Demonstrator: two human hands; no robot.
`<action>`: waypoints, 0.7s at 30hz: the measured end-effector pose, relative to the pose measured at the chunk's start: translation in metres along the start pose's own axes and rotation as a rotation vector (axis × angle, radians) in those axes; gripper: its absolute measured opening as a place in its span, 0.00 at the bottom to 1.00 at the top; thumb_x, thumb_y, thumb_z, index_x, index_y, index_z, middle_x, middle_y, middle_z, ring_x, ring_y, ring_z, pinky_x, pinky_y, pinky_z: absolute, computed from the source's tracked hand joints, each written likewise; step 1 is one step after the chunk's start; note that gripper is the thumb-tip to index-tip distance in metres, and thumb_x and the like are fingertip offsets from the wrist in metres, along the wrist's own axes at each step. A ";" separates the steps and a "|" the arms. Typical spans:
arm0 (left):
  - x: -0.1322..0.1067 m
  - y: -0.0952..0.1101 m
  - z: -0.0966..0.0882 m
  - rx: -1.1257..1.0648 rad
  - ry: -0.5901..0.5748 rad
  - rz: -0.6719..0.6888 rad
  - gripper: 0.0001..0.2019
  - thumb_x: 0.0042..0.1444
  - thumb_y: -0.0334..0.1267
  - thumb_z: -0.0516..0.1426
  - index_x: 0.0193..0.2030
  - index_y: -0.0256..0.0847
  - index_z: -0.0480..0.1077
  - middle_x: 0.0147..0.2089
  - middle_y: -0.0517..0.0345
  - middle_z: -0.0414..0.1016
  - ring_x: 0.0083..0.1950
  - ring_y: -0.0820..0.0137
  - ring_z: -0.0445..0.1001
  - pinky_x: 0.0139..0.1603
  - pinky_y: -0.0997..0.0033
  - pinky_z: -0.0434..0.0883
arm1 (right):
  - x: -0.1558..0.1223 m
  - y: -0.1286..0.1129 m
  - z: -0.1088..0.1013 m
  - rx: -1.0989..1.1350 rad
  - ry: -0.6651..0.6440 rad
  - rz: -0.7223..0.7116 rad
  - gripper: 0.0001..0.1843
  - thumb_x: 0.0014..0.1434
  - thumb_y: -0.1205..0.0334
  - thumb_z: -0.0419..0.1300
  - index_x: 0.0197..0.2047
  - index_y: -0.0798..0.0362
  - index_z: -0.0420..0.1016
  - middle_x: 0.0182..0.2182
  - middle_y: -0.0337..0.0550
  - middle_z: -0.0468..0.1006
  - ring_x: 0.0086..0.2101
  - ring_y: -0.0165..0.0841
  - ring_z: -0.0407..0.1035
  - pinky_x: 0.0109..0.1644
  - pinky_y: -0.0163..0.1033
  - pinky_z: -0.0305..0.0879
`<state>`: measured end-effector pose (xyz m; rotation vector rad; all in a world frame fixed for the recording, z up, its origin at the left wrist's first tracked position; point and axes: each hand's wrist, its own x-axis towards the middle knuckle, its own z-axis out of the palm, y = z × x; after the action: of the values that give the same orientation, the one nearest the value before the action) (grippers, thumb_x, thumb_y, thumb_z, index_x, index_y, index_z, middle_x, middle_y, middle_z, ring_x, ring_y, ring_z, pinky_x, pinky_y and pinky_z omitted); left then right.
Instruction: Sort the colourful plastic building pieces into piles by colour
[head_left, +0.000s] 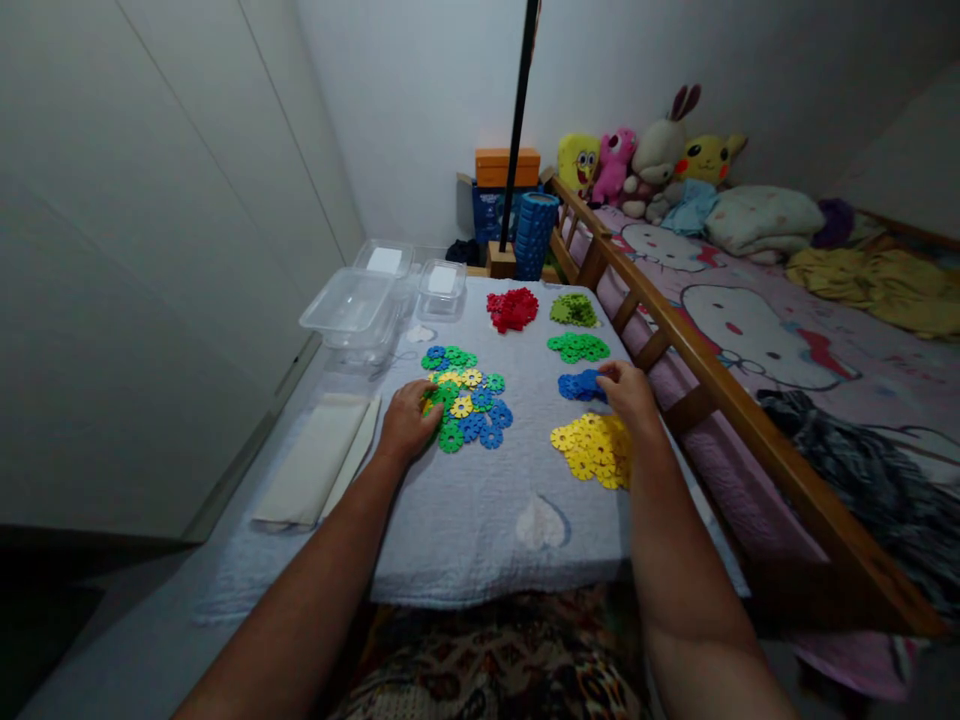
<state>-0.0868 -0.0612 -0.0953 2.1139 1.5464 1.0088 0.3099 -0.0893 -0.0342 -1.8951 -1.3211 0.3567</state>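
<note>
A mixed heap of green, blue and yellow plastic snowflake discs (472, 402) lies on the cloth-covered table. My left hand (409, 420) is at its left edge, fingers curled and thumb against green and yellow discs there. Over at the right, my right hand (624, 385) has its fingertips pinched at the right end of a small blue disc pile (576, 386). Nearer me is a yellow disc pile (592, 447), partly covered by my right forearm. Beyond the blue ones are a green pile (578, 347), an olive-green pile (574, 310) and a red pile (513, 309).
Clear plastic containers (352, 303) stand at the table's back left, one smaller box (442, 282) beside them. A folded cream cloth (315, 460) lies at the left. Along the right side runs a wooden bed rail (675, 340). A black pole (517, 130) rises behind the table.
</note>
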 end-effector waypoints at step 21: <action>0.000 -0.001 -0.001 0.008 -0.004 0.007 0.15 0.55 0.42 0.57 0.48 0.43 0.74 0.57 0.45 0.78 0.60 0.53 0.73 0.66 0.48 0.69 | 0.018 0.025 -0.016 -0.172 0.183 0.107 0.09 0.52 0.68 0.59 0.35 0.52 0.79 0.36 0.49 0.84 0.42 0.42 0.77 0.53 0.47 0.72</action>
<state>-0.0882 -0.0610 -0.0958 2.1272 1.5451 1.0014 0.3439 -0.0843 -0.0383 -2.0922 -1.1627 0.1218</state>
